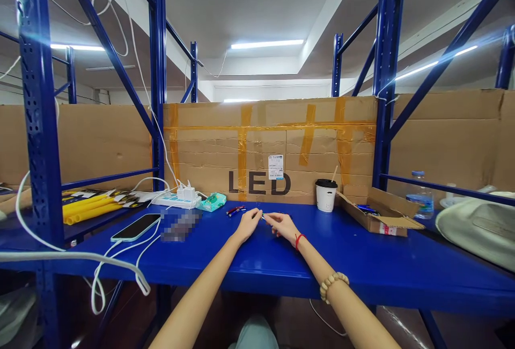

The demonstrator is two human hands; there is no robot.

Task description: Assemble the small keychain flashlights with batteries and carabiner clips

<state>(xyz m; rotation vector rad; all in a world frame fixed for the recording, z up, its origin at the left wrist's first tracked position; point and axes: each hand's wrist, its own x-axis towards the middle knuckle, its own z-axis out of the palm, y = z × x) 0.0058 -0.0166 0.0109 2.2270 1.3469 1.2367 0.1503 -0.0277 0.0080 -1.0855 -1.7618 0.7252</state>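
My left hand (pixel 248 224) and my right hand (pixel 284 225) meet above the middle of the blue shelf top (pixel 322 263), fingertips almost touching. Both are closed in a pinch around a small thin stick-like piece (pixel 263 217), too small to name for certain. The fingers cover most of it. Just behind my left hand lie several slim pen-like items (pixel 235 210) in red and dark blue.
At the left are a phone (pixel 137 227) with white cables, a power strip (pixel 177 199) and a green packet (pixel 212 202). A lidded paper cup (pixel 325 198) and an open cardboard box (pixel 380 212) stand right. Blue posts (pixel 385 70) and a cardboard wall (pixel 209 150) bound the shelf.
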